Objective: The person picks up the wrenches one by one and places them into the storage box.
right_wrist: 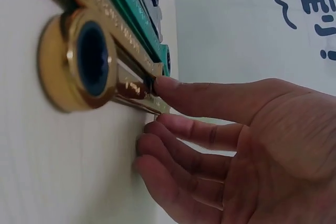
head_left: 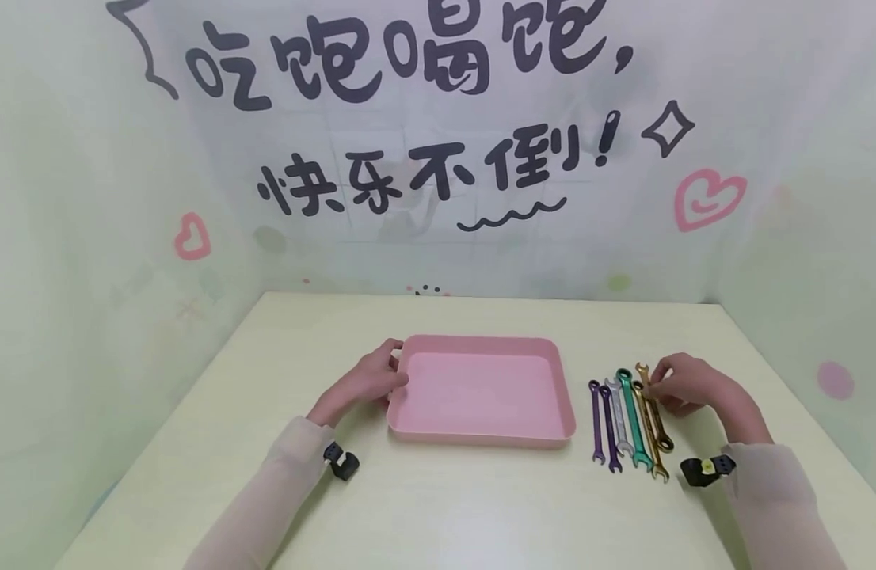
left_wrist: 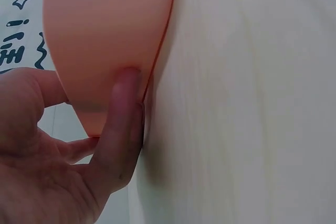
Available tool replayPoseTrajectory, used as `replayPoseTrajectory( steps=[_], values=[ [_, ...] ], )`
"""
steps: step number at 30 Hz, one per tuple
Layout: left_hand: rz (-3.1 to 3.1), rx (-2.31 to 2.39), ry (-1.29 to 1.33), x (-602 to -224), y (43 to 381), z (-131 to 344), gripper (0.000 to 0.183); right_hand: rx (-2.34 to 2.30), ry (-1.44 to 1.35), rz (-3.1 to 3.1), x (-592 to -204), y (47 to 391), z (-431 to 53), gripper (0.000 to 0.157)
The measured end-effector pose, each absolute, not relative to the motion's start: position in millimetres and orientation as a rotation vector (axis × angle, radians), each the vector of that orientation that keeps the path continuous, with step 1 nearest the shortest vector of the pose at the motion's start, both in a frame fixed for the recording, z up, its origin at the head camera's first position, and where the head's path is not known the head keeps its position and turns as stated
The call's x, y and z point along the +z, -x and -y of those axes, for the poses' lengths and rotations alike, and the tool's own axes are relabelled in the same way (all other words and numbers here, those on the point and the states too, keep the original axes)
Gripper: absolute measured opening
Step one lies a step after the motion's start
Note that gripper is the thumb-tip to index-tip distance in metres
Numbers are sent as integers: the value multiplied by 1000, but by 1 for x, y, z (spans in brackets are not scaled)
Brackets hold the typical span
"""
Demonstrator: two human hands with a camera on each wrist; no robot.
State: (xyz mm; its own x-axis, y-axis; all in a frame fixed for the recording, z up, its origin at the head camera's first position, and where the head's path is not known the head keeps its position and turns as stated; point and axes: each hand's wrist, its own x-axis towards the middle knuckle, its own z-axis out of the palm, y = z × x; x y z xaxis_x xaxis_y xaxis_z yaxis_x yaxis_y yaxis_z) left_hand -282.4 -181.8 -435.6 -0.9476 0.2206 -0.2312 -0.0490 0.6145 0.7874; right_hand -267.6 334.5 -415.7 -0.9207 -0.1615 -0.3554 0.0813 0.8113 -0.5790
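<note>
A shallow pink tray lies on the table in front of me. My left hand grips its left end. In the left wrist view, one finger presses the outside of the tray wall and others reach its rim. To the right of the tray, several combination wrenches lie side by side. My right hand is at the rightmost one, a gold wrench. Thumb and index finger pinch its shank near the far end, and the other fingers are loosely bent beside it. Its ring end points toward me.
Left of the pinched wrench lie a second gold wrench, a green wrench, a silver wrench and two purple wrenches, one the leftmost wrench. A printed curtain stands behind the pale table.
</note>
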Motion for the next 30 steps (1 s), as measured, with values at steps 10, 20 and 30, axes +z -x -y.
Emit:
replayPoseTrajectory(
  steps=[10,20,30],
  values=[
    [-2496,1210,-132,-433,281,183,81,-821,-20,-2565,-415,263,-335,24],
    [-2492,1253,-124,-432,279,185,82,-811,-63,-2580,-411,266,-331,27],
    [-2488,1265,-103,-437,277,188,84,-833,-74,-2592,-413,261,-322,23]
  ],
)
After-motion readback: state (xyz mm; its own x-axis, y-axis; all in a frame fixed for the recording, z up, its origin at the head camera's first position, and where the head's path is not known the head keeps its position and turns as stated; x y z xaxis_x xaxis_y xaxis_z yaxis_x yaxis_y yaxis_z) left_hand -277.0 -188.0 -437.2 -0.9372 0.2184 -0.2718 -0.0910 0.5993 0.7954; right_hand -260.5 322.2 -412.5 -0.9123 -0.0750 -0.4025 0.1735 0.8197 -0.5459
